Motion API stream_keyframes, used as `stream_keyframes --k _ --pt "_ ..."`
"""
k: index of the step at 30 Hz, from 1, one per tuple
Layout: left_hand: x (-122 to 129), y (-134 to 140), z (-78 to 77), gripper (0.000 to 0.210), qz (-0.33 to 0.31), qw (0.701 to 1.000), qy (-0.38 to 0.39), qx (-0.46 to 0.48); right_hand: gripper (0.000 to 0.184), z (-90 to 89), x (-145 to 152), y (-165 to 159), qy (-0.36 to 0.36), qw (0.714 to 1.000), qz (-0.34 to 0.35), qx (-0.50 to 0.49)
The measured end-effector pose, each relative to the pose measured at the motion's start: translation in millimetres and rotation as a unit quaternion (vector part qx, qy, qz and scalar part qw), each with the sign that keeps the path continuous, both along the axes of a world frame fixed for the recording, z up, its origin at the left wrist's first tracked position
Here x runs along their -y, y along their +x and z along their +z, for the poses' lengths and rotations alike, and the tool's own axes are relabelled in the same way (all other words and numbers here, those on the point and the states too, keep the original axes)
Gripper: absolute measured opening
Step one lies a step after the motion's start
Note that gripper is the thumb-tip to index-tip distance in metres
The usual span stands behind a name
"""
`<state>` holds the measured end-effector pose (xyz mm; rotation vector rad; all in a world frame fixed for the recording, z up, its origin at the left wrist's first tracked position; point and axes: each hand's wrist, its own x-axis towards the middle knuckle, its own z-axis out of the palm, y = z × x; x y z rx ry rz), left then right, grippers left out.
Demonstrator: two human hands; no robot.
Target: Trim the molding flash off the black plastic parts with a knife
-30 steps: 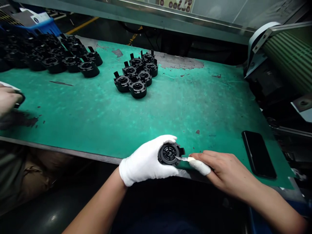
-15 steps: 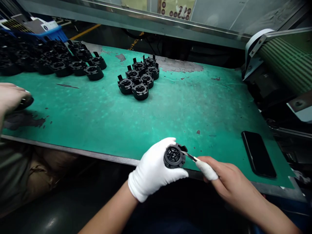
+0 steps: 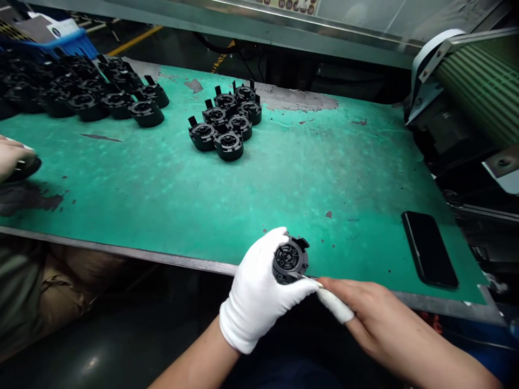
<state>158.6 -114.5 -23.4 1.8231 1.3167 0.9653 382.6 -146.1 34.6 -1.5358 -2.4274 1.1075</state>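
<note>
My left hand, in a white glove, is closed around a round black plastic part with a tab at its upper right. Its ribbed face is turned up toward me, near the table's front edge. In my right hand, which is bare apart from a white cover on the thumb, a thin pointed blade is gripped. The blade looks like a trimming knife, its tip at the lower rim of the part beside my left thumb. Its handle is hidden in my fingers.
On the green table several similar black parts stand grouped ahead, and many more at the left. A phone lies at right, beside a green conveyor belt. A co-worker's hand holds a black part at far left.
The blade has moved from the part's upper right rim, near the tab, to its lower rim. My right hand has come down and left, close to my left thumb. The view has shifted slightly.
</note>
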Motion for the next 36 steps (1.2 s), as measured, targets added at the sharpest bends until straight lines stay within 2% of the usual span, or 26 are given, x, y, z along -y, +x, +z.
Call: stream_keyframes --k 3,8,14,17,23,27,31,36 --pt "0 0 0.8 0.082 0.000 1.000 -0.003 0.002 0.049 0.9 -2 3 0.004 1.000 0.003 0.008" --pt "-3 0 5.9 0.073 -0.023 0.999 0.016 0.016 0.052 -9.3 3 5 0.049 0.999 -0.003 0.014" --pt "0 0 3.3 0.083 -0.002 1.000 -0.010 0.000 0.051 -6.1 0 0 0.019 0.999 0.022 0.016" --pt "0 0 3.0 0.080 -0.004 1.000 -0.010 0.000 0.051 -3.3 -3 1 0.014 0.999 0.021 0.020" --pt "-5 1 9.9 0.070 -0.026 1.000 0.012 -0.003 0.047 -9.7 -4 1 0.057 0.998 -0.004 0.024" --pt "-5 2 11.1 0.063 -0.018 0.999 0.033 -0.005 0.044 -10.3 -7 0 0.034 0.999 0.010 0.014" --pt "-3 1 6.4 0.075 -0.015 1.000 0.025 -0.005 0.048 -7.0 -13 3 0.006 0.999 0.041 -0.001" --pt "-1 1 2.5 0.082 -0.011 1.000 0.014 0.001 0.056 -1.7 -18 4 -0.006 0.996 0.073 0.043"
